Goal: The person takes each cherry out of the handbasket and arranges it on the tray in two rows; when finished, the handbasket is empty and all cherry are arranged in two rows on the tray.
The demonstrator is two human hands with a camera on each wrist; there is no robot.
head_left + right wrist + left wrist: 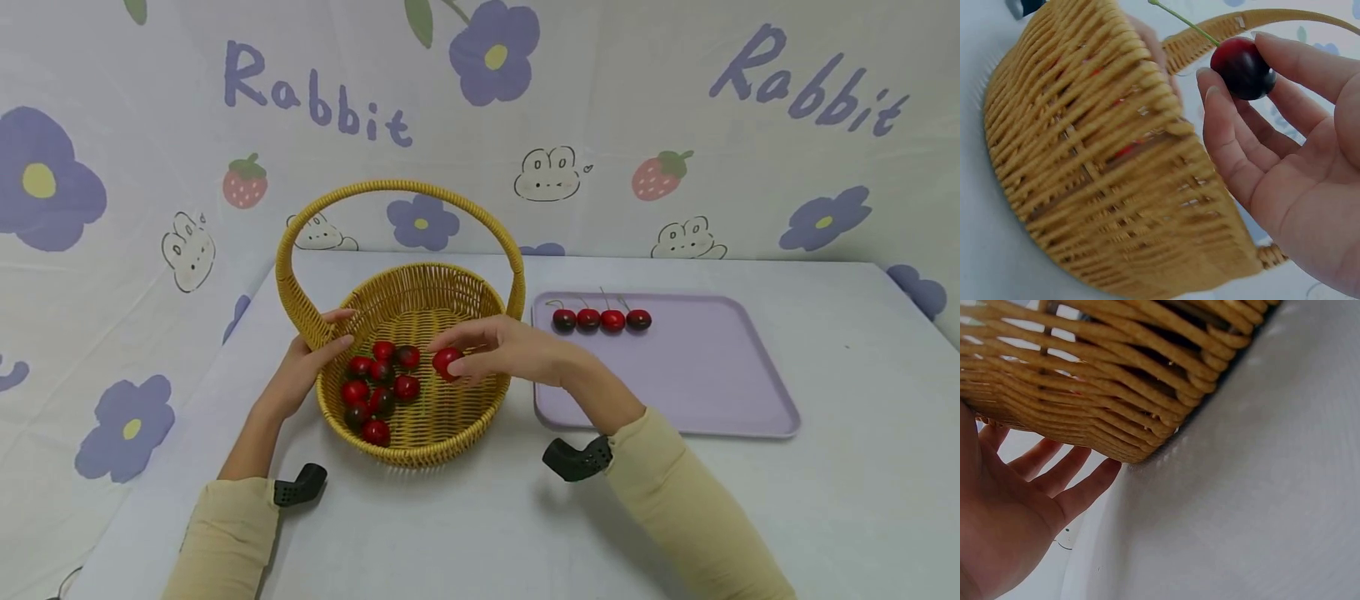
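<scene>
A yellow wicker basket (431,457) with a tall arched handle stands on the table. Several dark red cherries (377,432) lie in its left half. My left hand (292,379) grips the basket's left side by the handle's base, thumb over the rim; in the left wrist view its fingers (1088,487) lie against the outer weave. Over the basket's right half, my right hand (517,350) pinches one cherry (446,364) between thumb and fingertips. The right wrist view shows this cherry (1244,69) red on top and nearly black below, its green stem (1185,22) pointing away.
A light purple tray (697,375) lies right of the basket, with several stemmed cherries (612,321) in a row near its top left edge. Behind the white table (420,533) hangs a printed cloth (637,75). The basket's handle (393,185) arches above the work.
</scene>
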